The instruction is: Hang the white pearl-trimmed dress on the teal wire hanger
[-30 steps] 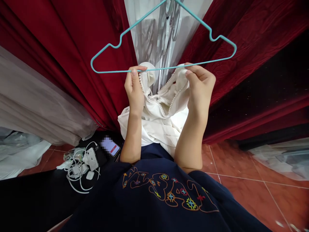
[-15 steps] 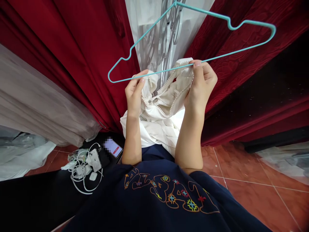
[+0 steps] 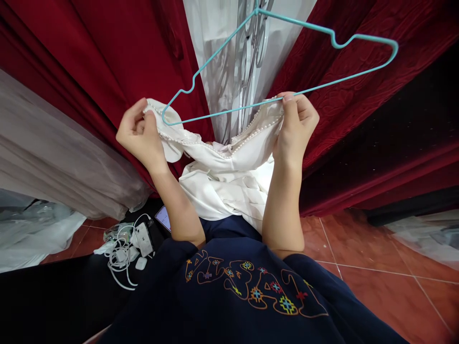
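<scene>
Garment stretched wide below the hanger

The left hand reaches out to the side, its forearm slanting outward from the elbow. Its fingers curl inward, and thumb and fingertips pinch one upper end of the white garment. That grip is narrow, closed on cloth, and stands apart from the hanger.

The right hand is raised on a nearly upright forearm, its fingers folded and its thumb pressed on the hanger's lower bar. It holds the bar together with the garment's other upper end.

The garment spans the gap between the two grips, its pearl trim dipping in the middle. Its lower folds bunch between the forearms, just above the dark blue clothing. The hanger tilts, its right end higher. Its left end overlaps the cloth just beside the left hand; whether it sits inside the garment cannot be told.
</scene>
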`<state>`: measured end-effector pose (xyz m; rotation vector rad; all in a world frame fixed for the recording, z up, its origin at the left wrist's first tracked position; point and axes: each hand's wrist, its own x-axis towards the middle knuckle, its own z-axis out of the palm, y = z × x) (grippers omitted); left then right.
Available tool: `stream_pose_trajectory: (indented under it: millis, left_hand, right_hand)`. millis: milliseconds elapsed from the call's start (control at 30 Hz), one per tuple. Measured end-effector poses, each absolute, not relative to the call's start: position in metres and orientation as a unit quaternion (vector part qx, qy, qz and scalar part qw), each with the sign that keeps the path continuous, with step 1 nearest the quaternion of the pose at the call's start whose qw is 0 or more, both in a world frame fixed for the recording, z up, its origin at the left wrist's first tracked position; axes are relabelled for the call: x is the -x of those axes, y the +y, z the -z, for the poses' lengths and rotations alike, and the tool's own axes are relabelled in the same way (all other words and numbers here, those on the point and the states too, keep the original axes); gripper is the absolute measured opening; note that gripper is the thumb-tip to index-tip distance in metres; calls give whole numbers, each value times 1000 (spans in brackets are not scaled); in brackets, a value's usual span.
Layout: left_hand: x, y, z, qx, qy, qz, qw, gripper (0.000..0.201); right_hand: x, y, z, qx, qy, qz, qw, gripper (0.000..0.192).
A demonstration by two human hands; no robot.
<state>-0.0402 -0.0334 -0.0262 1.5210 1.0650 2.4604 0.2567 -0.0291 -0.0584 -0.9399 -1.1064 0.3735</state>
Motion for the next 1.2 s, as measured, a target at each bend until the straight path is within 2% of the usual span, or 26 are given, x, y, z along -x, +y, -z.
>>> stream_pose_trajectory:
  millis: [200,300,400,467,567,633,700,833,900,1033,1100,1200]
  left_hand:
    - [35,-48,-18,-620,361,-696,10,41]
    - [36,-64,-24,-652,382,-655,18,42]
    - [35,-74,-26,-656,395,-642,37,34]
    - [27,-67,-30,-657,387,-646,25,33]
    - [7,-42,-45,-667,406,-625,14,44]
    - [-7,-27,-53,-650,442,-616,52,48]
    - [-16,-22,-54,-634,450,-623,87,42]
    - [-18,-41,-26,-596,386,-698,91,26]
    - [-19,-53,-3,-588,344,-719,137,17]
    - [-37,-50,42,-631,363,-559,397,36]
    - [-54,-36,57,-615,331,-555,452,38]
    - [-81,-14,68,-579,218,-639,457,37]
  right_hand:
    - [-252,-36,54,441,-488,-195,727,43]
    - [-249,-39,52,439,-492,-196,726,41]
    - [-248,-37,53,423,-490,-197,736,38]
    - [-249,-33,55,398,-487,-208,749,35]
    - [-251,-26,60,381,-493,-216,752,33]
    - [-252,-22,63,380,-495,-214,752,30]
    - [-251,-20,65,373,-490,-208,760,28]
    - [-248,-19,66,381,-485,-192,764,31]
    - [-247,-18,66,382,-485,-189,763,32]
    - [-247,-19,65,370,-492,-191,765,34]
    - [-247,-20,64,375,-494,-191,761,35]
    - [-244,-23,62,379,-495,-189,759,39]
